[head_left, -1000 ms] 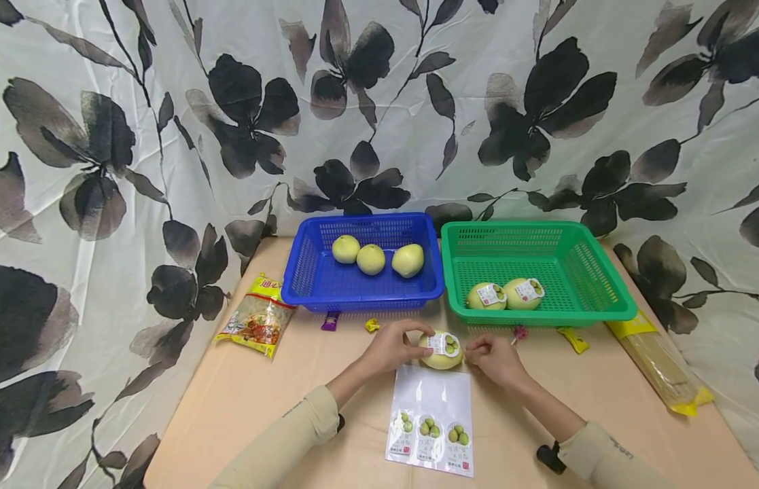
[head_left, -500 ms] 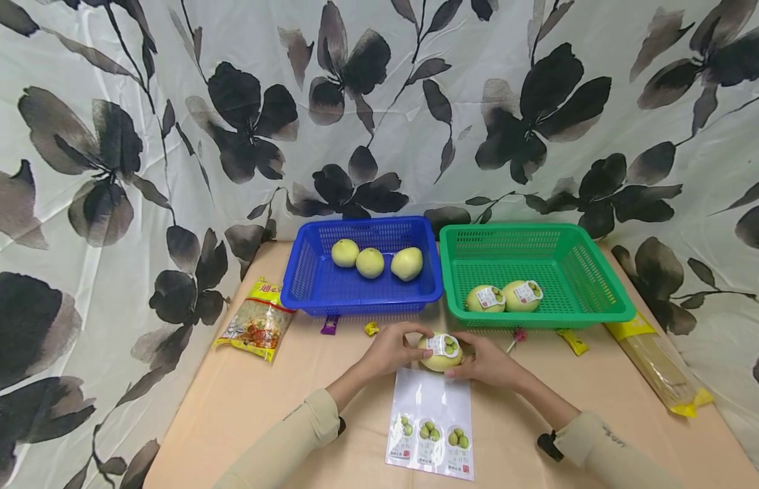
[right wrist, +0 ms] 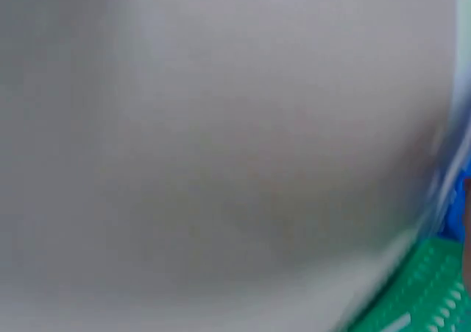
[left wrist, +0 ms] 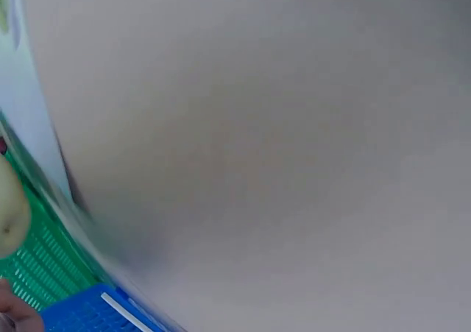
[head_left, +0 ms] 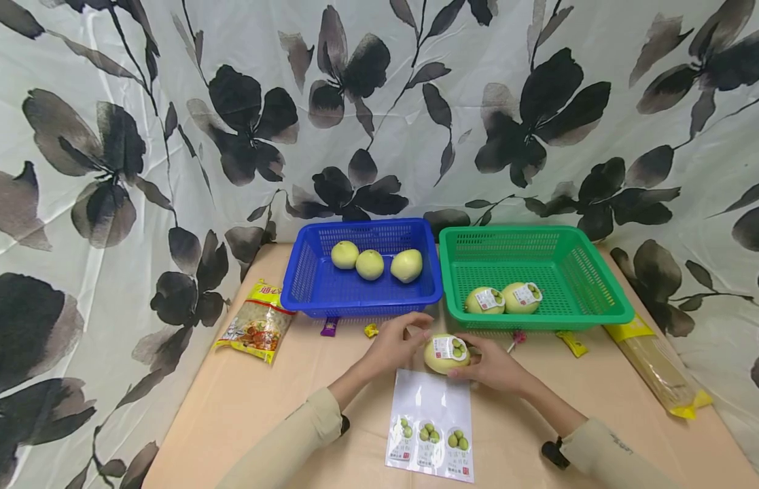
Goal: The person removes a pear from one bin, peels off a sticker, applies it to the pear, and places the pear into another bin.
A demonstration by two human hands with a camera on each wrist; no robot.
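A pale yellow pear (head_left: pixel 443 356) with a printed label (head_left: pixel 449 348) on top sits just above a white sticker sheet (head_left: pixel 431 424) on the table. My right hand (head_left: pixel 486 363) cups the pear from the right, fingers curled round it. My left hand (head_left: pixel 403 339) lies just left of the pear with its fingers stretched out and loose. Behind, a blue basket (head_left: pixel 306 282) holds three unlabelled pears (head_left: pixel 369 263). A green basket (head_left: pixel 599 285) holds two labelled pears (head_left: pixel 504 299). Both wrist views are almost wholly blurred grey, showing only slivers of the green basket (left wrist: pixel 37 269).
A yellow noodle packet (head_left: pixel 257 322) lies at the left of the table, a long spaghetti pack (head_left: pixel 657 363) at the right edge. Small wrapped sweets (head_left: pixel 371 329) and a lollipop (head_left: pixel 518 335) lie in front of the baskets. A flowered cloth hangs behind and beside.
My right hand moved in from beside the pear and took hold of it. My left hand loosened its grip and opened. The pear shifted slightly right.
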